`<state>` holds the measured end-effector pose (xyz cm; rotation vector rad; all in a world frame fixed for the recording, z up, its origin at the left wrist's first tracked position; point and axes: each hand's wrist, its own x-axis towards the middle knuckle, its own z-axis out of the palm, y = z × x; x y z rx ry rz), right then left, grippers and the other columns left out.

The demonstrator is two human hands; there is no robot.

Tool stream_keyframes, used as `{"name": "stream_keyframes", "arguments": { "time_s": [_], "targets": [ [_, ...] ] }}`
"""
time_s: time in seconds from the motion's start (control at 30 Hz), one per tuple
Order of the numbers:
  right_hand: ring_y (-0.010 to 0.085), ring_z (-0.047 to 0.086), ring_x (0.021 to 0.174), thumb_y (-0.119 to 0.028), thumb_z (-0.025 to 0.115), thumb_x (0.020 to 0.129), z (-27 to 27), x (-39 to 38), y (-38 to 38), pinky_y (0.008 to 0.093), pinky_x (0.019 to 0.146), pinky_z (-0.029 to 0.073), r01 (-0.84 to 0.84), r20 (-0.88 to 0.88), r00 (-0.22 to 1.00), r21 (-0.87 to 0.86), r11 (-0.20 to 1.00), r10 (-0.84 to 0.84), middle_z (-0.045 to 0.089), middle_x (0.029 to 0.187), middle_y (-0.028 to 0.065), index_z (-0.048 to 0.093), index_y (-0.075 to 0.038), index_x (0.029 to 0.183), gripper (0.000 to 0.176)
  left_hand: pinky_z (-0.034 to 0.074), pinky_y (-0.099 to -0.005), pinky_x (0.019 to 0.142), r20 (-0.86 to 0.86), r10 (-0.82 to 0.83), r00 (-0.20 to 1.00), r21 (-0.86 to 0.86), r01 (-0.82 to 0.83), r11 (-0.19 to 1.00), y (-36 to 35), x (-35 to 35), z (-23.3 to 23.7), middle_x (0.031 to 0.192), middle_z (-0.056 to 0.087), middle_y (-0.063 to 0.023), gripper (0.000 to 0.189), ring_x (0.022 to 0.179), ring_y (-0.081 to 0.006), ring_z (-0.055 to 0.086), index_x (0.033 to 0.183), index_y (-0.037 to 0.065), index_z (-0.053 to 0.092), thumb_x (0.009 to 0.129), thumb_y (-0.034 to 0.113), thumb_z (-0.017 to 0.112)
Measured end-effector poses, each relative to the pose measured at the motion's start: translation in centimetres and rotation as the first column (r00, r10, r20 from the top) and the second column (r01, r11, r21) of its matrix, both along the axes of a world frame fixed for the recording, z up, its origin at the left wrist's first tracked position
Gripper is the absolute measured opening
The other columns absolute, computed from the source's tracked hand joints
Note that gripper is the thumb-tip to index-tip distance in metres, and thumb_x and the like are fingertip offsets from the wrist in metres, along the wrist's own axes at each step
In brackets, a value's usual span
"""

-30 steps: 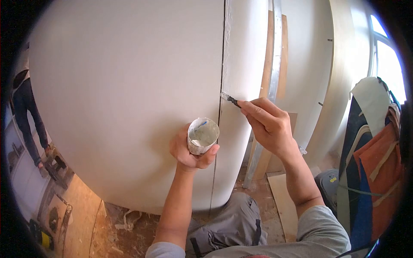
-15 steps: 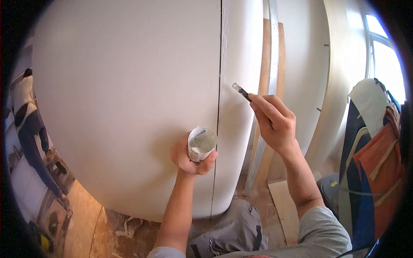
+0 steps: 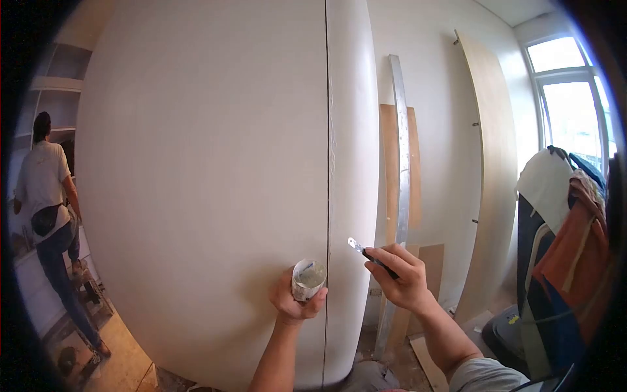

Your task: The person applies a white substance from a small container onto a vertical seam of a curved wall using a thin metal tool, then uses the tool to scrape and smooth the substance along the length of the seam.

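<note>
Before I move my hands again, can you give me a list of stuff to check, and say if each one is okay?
1. Left hand gripping the cup: ok.
2. Right hand holding the small tool: ok, fingers around its dark handle.
3. Tool's tip lined up with the dark seam: not ok, it is to the right.
4. Tip touching the white surface: cannot tell from this view.
5. Enough stuff in the cup: cannot tell.
6. Other person away from your hands: ok, far off to the left.
</note>
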<state>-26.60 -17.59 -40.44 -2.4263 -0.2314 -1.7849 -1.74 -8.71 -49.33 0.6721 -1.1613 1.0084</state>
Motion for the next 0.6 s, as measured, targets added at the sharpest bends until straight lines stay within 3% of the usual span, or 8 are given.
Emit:
{"name": "stream_keyframes", "arguments": {
  "time_s": [0.13,0.2,0.43,0.53,0.6],
  "targets": [
    [0.0175,0.07,0.075,0.004,0.082,0.096,-0.4,0.5,0.3,0.0326,0.064,0.056,-0.025,0.055,0.998,-0.036,0.999,0.027,0.077,0.103,0.0111,0.079,-0.003,0.13,0.035,0.063,-0.0359,0.066,0.004,0.031,1.0,-0.003,-0.031,1.0,-0.4,0.3,-0.2,0.091,0.078,-0.012,0.064,0.071,-0.0248,0.076,0.118,-0.007,0.072,0.09,0.048,0.087],
    [0.0171,0.07,0.075,0.006,0.08,0.097,-0.6,0.8,0.6,0.0315,0.063,0.055,-0.038,0.116,0.992,-0.071,0.997,0.046,0.076,0.103,0.013,0.078,-0.002,0.133,0.037,0.063,-0.0356,0.067,-0.034,-0.071,0.997,0.007,0.072,0.997,-0.3,-0.1,-0.3,0.092,0.078,-0.0123,0.064,0.074,-0.0237,0.077,0.116,-0.008,0.072,0.09,0.048,0.087],
    [0.0091,0.062,0.064,0.01,0.074,0.101,-2.6,0.0,0.3,0.0258,0.056,0.05,-0.151,0.183,0.975,0.113,0.982,0.129,0.073,0.096,0.0086,0.076,-0.003,0.14,0.041,0.063,-0.036,0.07,-0.061,-0.101,0.993,0.081,0.106,0.991,-0.3,0.6,-1.3,0.096,0.078,-0.0131,0.063,0.079,-0.024,0.076,0.115,-0.008,0.072,0.09,0.048,0.087],
    [0.0099,0.063,0.063,0.009,0.073,0.102,-3.9,0.0,0.3,0.0264,0.055,0.051,-0.183,0.182,0.972,0.204,0.962,0.147,0.072,0.095,0.0088,0.076,-0.003,0.14,0.041,0.063,-0.0366,0.073,-0.088,-0.073,0.993,0.122,0.084,0.989,-0.1,0.8,-1.8,0.098,0.078,-0.0128,0.065,0.081,-0.0224,0.076,0.117,-0.008,0.073,0.088,0.048,0.088],
    [0.0107,0.063,0.063,0.009,0.073,0.102,-4.6,0.0,0.2,0.027,0.055,0.052,-0.185,0.186,0.972,0.225,0.957,0.144,0.072,0.094,0.0092,0.076,-0.004,0.14,0.041,0.062,-0.0362,0.077,-0.126,-0.159,0.979,0.092,0.171,0.981,-0.3,0.6,-1.6,0.099,0.078,-0.0123,0.066,0.085,-0.0209,0.076,0.118,-0.008,0.073,0.087,0.048,0.089]
  ]
}}
